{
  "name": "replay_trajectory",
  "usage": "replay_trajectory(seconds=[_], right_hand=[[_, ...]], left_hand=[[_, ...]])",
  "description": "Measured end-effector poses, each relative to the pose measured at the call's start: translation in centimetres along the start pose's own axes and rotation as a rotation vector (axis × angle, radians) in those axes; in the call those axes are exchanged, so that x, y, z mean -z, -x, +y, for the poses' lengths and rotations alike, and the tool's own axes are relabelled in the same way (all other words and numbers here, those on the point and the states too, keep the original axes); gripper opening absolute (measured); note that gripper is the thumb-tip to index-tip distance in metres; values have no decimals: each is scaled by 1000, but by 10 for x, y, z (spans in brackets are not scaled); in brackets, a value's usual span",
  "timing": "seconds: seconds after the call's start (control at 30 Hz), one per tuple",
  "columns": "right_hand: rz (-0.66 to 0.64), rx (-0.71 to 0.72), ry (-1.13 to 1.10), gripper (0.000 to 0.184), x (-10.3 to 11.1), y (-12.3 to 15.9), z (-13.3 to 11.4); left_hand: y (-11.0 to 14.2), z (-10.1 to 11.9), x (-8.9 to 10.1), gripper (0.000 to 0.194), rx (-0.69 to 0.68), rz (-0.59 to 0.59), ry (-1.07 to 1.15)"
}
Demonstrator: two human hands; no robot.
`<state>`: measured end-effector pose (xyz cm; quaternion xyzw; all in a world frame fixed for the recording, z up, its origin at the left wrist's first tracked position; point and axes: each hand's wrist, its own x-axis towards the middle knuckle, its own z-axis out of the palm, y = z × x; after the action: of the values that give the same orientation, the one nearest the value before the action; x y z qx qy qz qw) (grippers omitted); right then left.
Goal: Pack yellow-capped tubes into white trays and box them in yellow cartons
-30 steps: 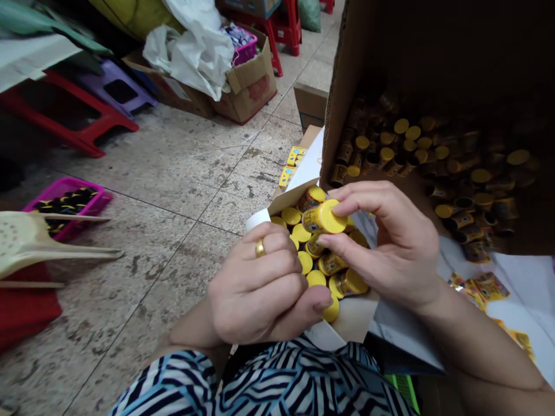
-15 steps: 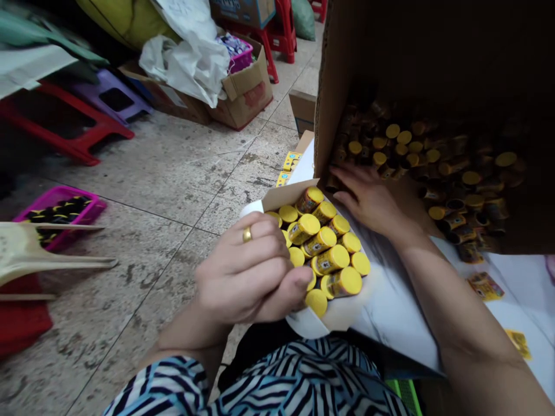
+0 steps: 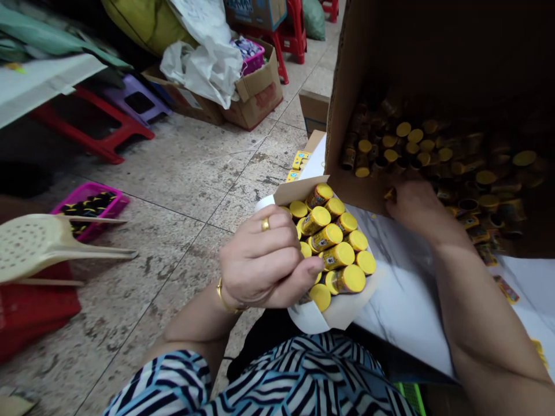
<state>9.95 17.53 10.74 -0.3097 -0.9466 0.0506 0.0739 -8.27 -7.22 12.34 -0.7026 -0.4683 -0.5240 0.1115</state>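
Observation:
Small canisters with yellow lids [image 3: 327,237] stand packed and leaning in an open white cardboard box [image 3: 303,188] before my body. My left hand [image 3: 266,260], with a ring, is closed at the box's left side; its curled fingers hide whatever is inside them. At the mouth of a big brown carton [image 3: 340,115], my right hand [image 3: 418,208] is bent inward beside a heap of similar canisters [image 3: 403,141]. A yellow-and-dark canister [image 3: 390,195] shows at its fingers, which are closed and partly lost in shadow.
The carton rests on a white marbled tabletop [image 3: 390,283]. Small printed yellow packs [image 3: 299,162] lie near its left edge. On the floor to the left are a magenta basket [image 3: 117,211], a cream perforated plastic piece [image 3: 30,245] and a red stool [image 3: 104,133].
My right hand has moved rightward along the carton's opening, from spread fingers to curled ones with a canister. My left hand keeps its place by the box. The view has shifted slightly.

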Motion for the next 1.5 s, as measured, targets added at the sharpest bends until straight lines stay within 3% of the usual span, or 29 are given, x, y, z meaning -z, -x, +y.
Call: replay_trajectory(seconds=[0.07,0.17,0.23,0.33,0.43,0.57,0.63,0.73,0.83,0.9,1.0,1.13,1.3,1.4,1.5], right_hand=[[41,-16,-178,26,15,6,-15],[211,66,-657,31,38,21,-56],[295,114,-846,32,46,31,-83],[335,176,-848,29,42,40,-109],[292,251,-699,25,31,43,-116],[82,350,-514,25,33,39,-103],[133,286,-444,24,36,30,-78],[353,17,-104,26,26,7,-23],[289,-45,8,37,4,-11,27],[235,-45,27,43,-6,-16,43],[156,-124,73,41,-6,-14,39],[105,-265,170,47,-1,-6,7],[12,-202,247,53,2,11,-34],[-48,-119,164,54,13,17,-30],[54,-196,101,56,22,10,-9]], left_hand=[[-4,1,0,32,-3,1,17],[-9,6,2,33,1,-3,49],[-9,12,5,34,-1,-32,72],[-8,19,7,30,21,-153,109],[-8,22,4,27,33,-210,136],[-10,20,-5,27,29,-127,142],[-9,18,-7,27,31,-119,128],[-5,14,-7,27,21,-114,92],[-4,10,-8,27,9,-90,78],[-5,8,-10,26,10,-65,80],[-10,6,-13,28,-7,-64,81],[-13,8,-12,31,-32,-88,61],[-8,9,-9,31,-33,-61,42],[-4,9,-6,32,-33,-71,41],[-2,8,-4,32,-34,-78,44]])
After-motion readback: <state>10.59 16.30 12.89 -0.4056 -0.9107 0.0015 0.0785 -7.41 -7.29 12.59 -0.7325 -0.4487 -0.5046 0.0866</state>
